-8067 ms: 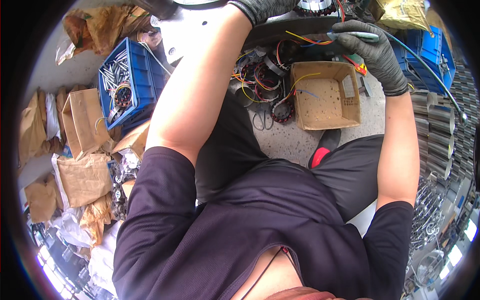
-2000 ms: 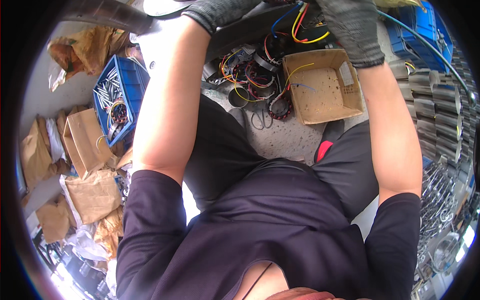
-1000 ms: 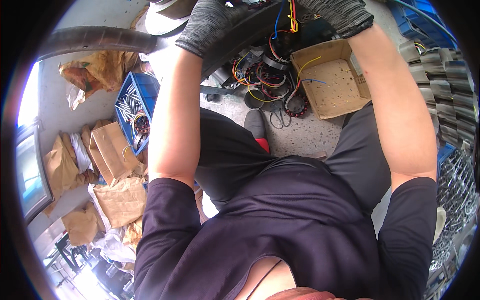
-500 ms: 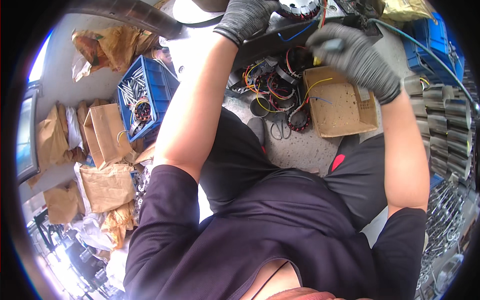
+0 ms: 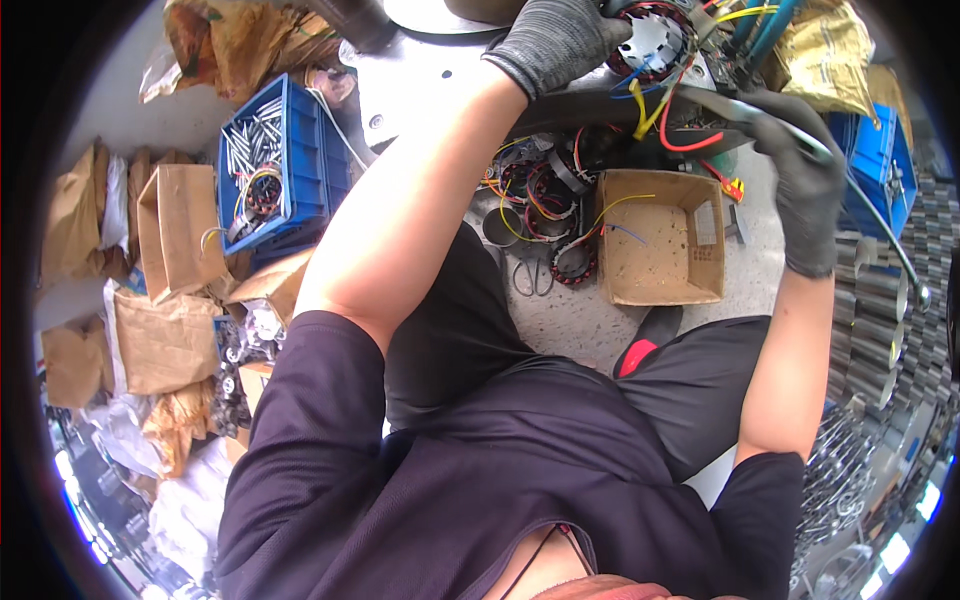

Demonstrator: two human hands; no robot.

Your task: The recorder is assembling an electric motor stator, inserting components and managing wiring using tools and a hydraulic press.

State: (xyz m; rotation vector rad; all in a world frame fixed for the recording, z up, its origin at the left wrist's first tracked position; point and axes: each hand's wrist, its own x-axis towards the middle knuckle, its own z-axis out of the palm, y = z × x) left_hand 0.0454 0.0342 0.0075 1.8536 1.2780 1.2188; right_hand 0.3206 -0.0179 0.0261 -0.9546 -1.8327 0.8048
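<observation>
In a grey knit glove, my left hand (image 5: pixel 560 45) is closed at the left edge of a round motor stator (image 5: pixel 650 45) on the metal workbench top. Yellow, blue and red wires come off the stator toward the bench's near edge. My right hand (image 5: pixel 800 190), also gloved, is to the right of the stator with its fingers wrapped round a slim silvery tool (image 5: pixel 770 118). The tool points left toward the wires; motion blur hides its exact kind. A thick red sleeve (image 5: pixel 690 143) hangs below the tool.
Below the bench stand an open cardboard box (image 5: pixel 660 290) and several wired stators (image 5: pixel 550 200), with scissors (image 5: pixel 527 278) on the floor. A blue crate (image 5: pixel 300 150) of metal shafts is at left. Metal cylinders (image 5: pixel 865 320) and a blue bin (image 5: pixel 885 170) are at right.
My right hand has swung right and down, away from the bench edge, with the tool in it. My left hand stays by the stator; the view has shifted.
</observation>
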